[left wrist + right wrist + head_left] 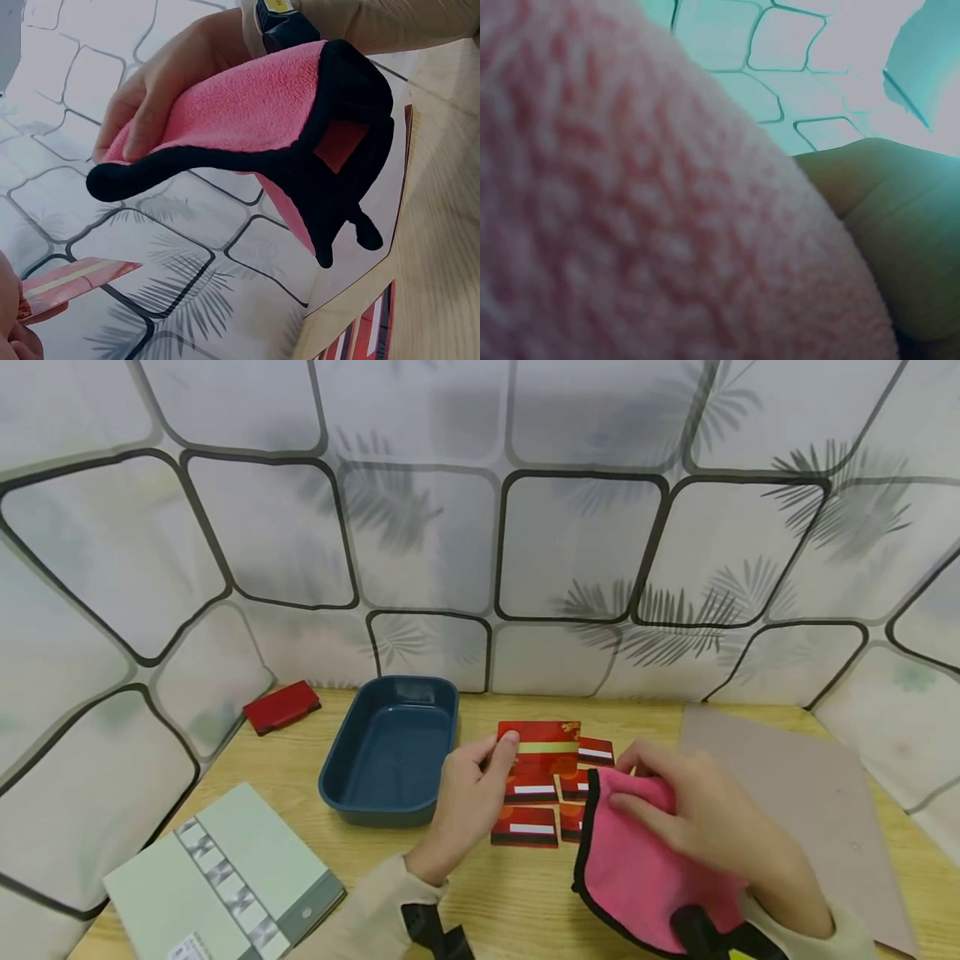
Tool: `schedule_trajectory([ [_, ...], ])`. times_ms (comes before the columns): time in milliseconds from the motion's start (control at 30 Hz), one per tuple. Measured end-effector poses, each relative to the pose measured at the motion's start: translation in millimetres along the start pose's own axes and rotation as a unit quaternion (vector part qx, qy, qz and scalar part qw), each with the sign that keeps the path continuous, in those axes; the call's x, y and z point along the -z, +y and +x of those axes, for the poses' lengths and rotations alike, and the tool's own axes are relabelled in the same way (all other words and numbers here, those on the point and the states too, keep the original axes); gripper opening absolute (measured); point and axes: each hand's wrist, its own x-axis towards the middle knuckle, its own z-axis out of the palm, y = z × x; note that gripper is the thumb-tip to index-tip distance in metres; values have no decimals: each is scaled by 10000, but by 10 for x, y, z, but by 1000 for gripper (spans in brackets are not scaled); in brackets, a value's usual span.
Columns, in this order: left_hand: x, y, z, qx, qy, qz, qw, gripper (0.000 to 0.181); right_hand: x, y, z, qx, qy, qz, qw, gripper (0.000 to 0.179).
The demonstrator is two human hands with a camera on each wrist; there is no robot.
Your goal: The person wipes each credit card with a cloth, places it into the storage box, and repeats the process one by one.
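Card [543,735], thin, red and rectangular, is in the left hand [468,797] above the middle of the tabletop [491,893], its long axis running left to right; the fingers grasp it by its left end, thumb on the upper face, which leaves the right part free. Pink cloth [637,860] lies to the right of that free end and nearer the wearer, its top corner just beside the card in the head view, while the left wrist view shows a gap between the two. The right hand [708,818] pinches this cloth near its top edge, the thumb laid along the fabric, so both sets of fingers are grasping something. A pale gold band crosses the card's smooth, slightly glossy face. The cloth is plush, with a looped pile and soft folds, bound in thick black edging. Below the held card lie flat red cards [517,815], at least five visible, with white and dark stripes. Further left stands a dark blue tray [382,817] with rounded corners; a flat pale green case [277,852] with a silvery patterned strip lies near left, a small red pouch [281,707] far left. At right, a smooth greyish board [787,810] lies on the wood-grain surface.
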Motion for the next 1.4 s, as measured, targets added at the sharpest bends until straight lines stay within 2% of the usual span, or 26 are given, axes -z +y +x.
schedule_trajectory([
  [200,-17,-41,25,-132,-92,-9,9999,42,-13,-71,5,34,-51,-20,10000,33],
  [433,-48,-90,72,470,-798,-420,9948,25,-34,-70,15,58,-107,-53,9999,31],
  [567,-60,-117,80,549,-1133,-172,9919,11,-63,-61,-22,-186,-105,-151,9997,31],
  [733,-71,-137,60,453,-1632,433,9846,38,-98,-36,-85,-456,121,-252,9986,39],
  [867,-94,-133,35,313,-1855,499,9809,43,-114,-16,-94,-337,227,-396,9984,42],
  [1100,-108,-130,18,440,-1865,-437,9805,35,-174,-61,4,-291,126,-329,9990,28],
  [1200,-106,-124,26,284,-1884,-524,9803,32,-225,-66,54,-157,342,-277,9989,27],
  [1300,-119,-119,35,255,-2006,-785,9762,31,-276,-56,90,11,599,-361,9976,26],
  [1400,-109,-101,29,403,-2199,-1048,9690,32,-329,-52,118,107,719,-308,9969,25],
])
